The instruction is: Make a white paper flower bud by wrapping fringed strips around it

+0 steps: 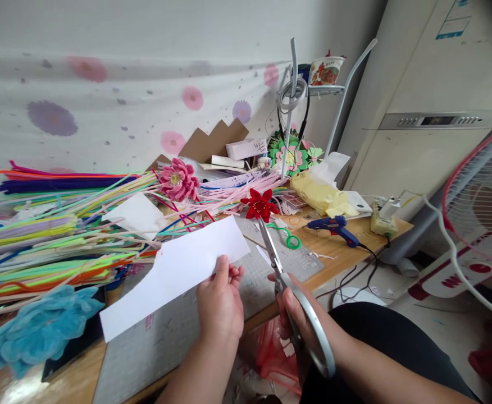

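Observation:
My left hand (221,297) pinches a sheet of white paper (187,264) by its right-hand part, thumb on top. The paper has a curved cut along its left side and hangs over a grey cutting mat (145,342). In my right hand (299,314) is a pair of metal scissors (313,331), blades pointing up and away. The blades look nearly closed and stand apart from the paper. Beyond their tips lies a red flower (260,205). A thin white paper strip (263,255) rests on the mat beside the blades.
Bundles of coloured pipe cleaners (39,241) cover the table's left, with a blue flower (39,331) in front. A pink flower (178,179) is behind the paper. A blue glue gun (334,227), green pipe-cleaner loop (292,241) and power strip (384,220) lie right. A fan (482,185) stands far right.

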A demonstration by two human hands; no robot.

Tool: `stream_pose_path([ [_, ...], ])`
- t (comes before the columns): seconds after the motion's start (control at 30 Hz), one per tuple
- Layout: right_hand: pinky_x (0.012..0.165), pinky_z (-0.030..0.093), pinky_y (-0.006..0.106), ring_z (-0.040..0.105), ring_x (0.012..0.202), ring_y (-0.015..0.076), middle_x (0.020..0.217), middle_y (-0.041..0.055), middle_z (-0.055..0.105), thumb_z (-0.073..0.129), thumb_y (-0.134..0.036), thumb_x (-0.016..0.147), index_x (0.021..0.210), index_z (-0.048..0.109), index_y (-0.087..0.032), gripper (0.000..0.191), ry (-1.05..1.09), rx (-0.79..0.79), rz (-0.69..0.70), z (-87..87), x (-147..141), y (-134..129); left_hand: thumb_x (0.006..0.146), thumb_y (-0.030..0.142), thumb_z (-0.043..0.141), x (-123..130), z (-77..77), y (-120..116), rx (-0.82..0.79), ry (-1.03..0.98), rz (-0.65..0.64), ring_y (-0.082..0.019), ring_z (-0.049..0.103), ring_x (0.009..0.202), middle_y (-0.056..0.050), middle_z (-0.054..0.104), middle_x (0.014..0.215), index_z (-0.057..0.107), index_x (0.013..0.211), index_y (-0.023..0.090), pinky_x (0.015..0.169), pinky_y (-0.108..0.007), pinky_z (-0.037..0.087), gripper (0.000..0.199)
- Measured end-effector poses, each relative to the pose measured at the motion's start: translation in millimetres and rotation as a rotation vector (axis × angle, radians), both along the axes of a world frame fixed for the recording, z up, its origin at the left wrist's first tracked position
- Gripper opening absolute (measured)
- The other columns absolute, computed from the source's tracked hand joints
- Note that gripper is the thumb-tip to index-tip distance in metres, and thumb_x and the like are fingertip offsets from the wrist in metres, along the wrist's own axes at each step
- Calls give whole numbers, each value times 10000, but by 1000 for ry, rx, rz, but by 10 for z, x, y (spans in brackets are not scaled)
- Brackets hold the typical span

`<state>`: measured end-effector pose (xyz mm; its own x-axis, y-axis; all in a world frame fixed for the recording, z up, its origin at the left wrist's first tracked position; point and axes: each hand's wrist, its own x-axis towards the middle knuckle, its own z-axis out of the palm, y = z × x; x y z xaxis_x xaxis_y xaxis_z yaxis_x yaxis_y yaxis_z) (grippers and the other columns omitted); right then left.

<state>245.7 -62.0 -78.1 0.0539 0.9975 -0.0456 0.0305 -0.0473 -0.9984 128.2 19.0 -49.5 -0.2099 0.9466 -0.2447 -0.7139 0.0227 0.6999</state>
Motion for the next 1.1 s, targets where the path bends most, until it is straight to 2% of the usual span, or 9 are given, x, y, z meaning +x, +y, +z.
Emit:
stream_pose_path([
  [0.13,635,506,303,547,696,175,779,27,529,407,-678,848,1298,445,-172,679,-127,133,161,132,69,-105,604,210,814,-17,105,-8,79,30,59,-83,584,537,25,631,643,636,762,120,648,-283,547,255],
  [0.23,851,471,363,551,922,232,976,81,572,399,-653,865,1346,408,-201,660,-196,232,212,184,83,-149,629,196,796,-5,176,-36,150,38,81,-119,638,573,4,666,729,640,866,128,663,-325,560,291],
  [0.3,885,455,375,545,952,240,1021,88,574,393,-642,873,1346,406,-208,643,-189,227,210,182,76,-152,652,197,780,7,206,-47,181,32,74,-155,673,620,-13,679,757,637,892,129,693,-364,568,288],
  [0.4,792,487,351,547,772,195,912,60,565,398,-657,862,1318,430,-194,651,-161,193,205,163,54,-130,683,205,758,36,223,-51,193,29,60,-192,700,685,-37,696,790,642,933,135,701,-383,574,284],
  [0.53,616,488,289,443,539,125,729,2,495,412,-671,847,1287,453,-179,661,-103,209,197,160,22,-95,679,185,756,93,217,-69,162,14,43,-190,703,666,-56,713,809,655,951,132,646,-348,582,295],
  [0.67,567,482,282,419,498,124,639,-23,444,412,-676,843,1261,483,-179,653,-108,236,163,161,-1,-88,684,165,743,139,206,-109,138,-6,7,-190,709,642,-67,724,757,659,947,115,613,-305,577,281],
  [0.93,446,449,235,476,490,133,607,-14,481,404,-705,830,1296,459,-165,716,-125,193,170,216,-13,-91,688,155,732,130,194,-140,126,-28,-18,-205,720,654,-88,742,744,660,913,101,631,-315,581,243],
  [1.1,414,422,219,470,438,114,590,-23,499,471,-652,837,1246,479,-178,626,-114,136,145,85,-10,-87,692,162,730,111,201,-141,133,-32,-30,-214,723,670,-79,736,735,661,923,108,636,-319,581,247],
])
